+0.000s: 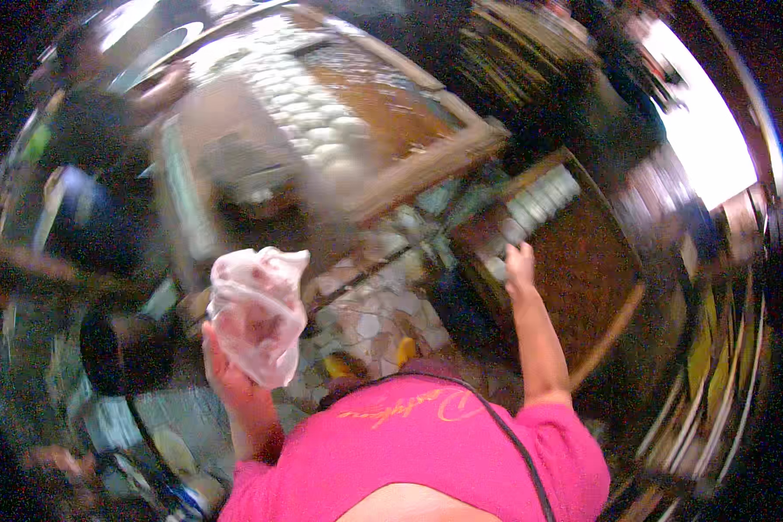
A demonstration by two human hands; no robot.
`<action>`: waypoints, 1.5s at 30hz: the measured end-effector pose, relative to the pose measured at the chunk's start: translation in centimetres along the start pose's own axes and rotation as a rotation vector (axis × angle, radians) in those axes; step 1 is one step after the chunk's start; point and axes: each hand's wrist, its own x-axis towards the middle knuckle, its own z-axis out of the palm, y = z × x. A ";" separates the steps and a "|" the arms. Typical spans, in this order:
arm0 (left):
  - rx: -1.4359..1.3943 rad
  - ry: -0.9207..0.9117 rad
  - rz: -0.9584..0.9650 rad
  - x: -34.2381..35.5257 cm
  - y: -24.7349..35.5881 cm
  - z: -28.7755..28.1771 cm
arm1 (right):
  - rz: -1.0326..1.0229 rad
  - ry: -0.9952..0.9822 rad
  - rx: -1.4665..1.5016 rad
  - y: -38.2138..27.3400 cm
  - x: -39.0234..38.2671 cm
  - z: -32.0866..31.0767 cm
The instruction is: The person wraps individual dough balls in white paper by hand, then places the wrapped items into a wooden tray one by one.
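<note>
The left hand (224,369) grasps one translucent bag (261,315); whether the right hand (520,268), by one brown tray (587,252), grips anything cannot be told.

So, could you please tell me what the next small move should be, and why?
I would probably settle the right hand gently on the row of white pieces, because its fingertips appear right beside them at the brown tray, while the left hand is occupied with a translucent bag. Blur hides whether the fingertips touch the pieces.
</note>
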 end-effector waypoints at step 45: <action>-0.101 -0.385 -0.601 -3.7 -7.3 4.0 | -0.221 -0.300 0.746 -10.1 -17.5 -4.4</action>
